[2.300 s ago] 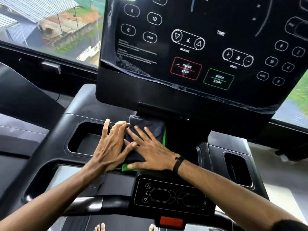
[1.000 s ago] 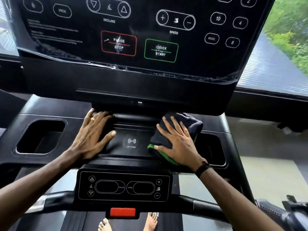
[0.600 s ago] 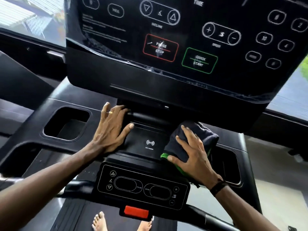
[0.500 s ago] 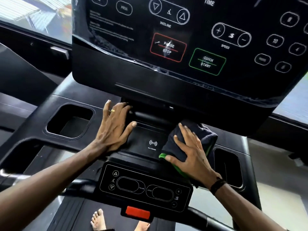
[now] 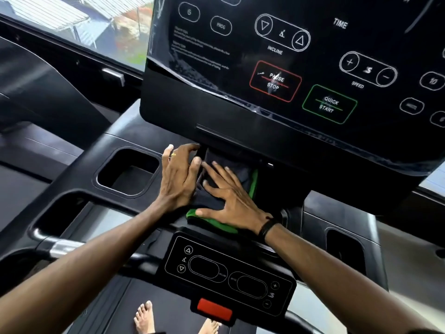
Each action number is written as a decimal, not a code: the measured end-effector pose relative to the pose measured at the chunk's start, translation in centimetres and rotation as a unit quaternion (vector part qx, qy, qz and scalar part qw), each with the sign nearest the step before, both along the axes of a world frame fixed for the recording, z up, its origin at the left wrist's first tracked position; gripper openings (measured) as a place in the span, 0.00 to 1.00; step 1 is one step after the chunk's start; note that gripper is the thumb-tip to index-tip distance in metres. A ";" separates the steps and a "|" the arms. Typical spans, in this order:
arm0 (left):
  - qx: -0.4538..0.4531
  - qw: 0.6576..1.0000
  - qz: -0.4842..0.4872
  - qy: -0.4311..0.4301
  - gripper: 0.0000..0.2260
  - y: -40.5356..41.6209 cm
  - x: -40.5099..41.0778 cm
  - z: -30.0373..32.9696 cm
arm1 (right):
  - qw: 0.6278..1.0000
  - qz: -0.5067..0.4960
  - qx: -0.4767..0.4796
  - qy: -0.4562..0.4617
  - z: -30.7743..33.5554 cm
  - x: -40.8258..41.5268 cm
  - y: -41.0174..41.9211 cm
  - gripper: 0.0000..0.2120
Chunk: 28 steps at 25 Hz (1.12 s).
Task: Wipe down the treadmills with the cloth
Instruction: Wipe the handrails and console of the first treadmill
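Right now the cloth (image 5: 218, 186), dark with a green edge, lies on the little flat tray under the big screen (image 5: 301, 68) of the treadmill (image 5: 79, 196). The right hand (image 5: 231, 201) lies flat on the cloth with its fingers spread wide and pushes it down. The left hand (image 5: 179, 175) is just beside it, fingers straight and close together, with its thumb side touching the cloth's left edge. Both hands press; neither one pinches.

I think the job is in the middle. The tray is being rubbed. The screen, the cup holes (image 5: 127, 172), the small button panel (image 5: 228, 273) and the bar (image 5: 57, 247) do not show if they are clean or not. They may still need a wipe. No other treadmill can be told apart here.

The screen has words: PAUSE STOP in a red box, QUICK START in a green box, INCLINE, SPEED, TIME, PROG, and the numbers 6 and 10. Some small lines of writing are too tiny to read. The small panel has arrows, a plus and a minus. Below it sits a red tab (image 5: 214, 308). Two bare feet (image 5: 144, 317) stand on the belt.
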<state>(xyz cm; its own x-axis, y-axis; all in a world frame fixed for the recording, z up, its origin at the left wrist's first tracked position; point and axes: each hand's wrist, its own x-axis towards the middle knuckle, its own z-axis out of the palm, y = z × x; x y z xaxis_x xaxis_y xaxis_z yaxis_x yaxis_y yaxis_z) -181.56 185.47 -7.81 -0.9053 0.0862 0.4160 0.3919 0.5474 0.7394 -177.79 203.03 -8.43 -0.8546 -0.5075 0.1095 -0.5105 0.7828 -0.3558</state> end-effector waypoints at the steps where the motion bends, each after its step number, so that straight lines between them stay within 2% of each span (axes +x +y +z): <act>1: 0.023 1.000 0.012 -0.005 0.23 0.0 0.0 0.1 | 1.000 0.000 -0.006 -0.008 0.1 -0.1 0.0 0.38; 6: 0.039 0.999 0.000 0.002 0.21 0.2 0.6 0.5 | 0.995 0.066 -0.010 -0.075 0.5 2.0 0.2 0.26; 8: 0.005 1.000 -0.017 0.013 0.22 0.0 0.5 0.1 | 0.992 0.093 -0.021 -0.088 0.5 3.3 0.8 0.23; 11: -0.085 0.994 -0.062 0.040 0.23 -0.4 0.3 -1.0 | 0.992 0.083 -0.030 -0.088 1.1 4.8 3.8 0.21; 15: -0.188 0.968 -0.142 0.086 0.24 -0.6 0.5 -1.2 | 0.995 -0.013 -0.056 -0.079 1.4 9.3 10.0 0.22; 19: -0.221 0.947 -0.207 0.111 0.25 -0.2 0.6 -1.3 | 0.984 -0.161 -0.076 -0.017 0.7 15.3 13.3 0.17; 24: -0.283 0.893 -0.341 0.086 0.32 0.4 -0.1 -1.6 | 0.934 -0.358 0.016 0.002 -0.5 15.2 11.9 0.43; 26: -0.297 0.874 -0.375 0.081 0.32 0.8 -0.7 -1.7 | 0.920 -0.389 0.044 -0.007 -0.4 12.5 13.0 0.48; 28: -0.314 0.858 -0.398 0.087 0.32 1.1 -0.9 -1.5 | 0.908 -0.416 0.050 -0.018 0.2 9.8 14.9 0.47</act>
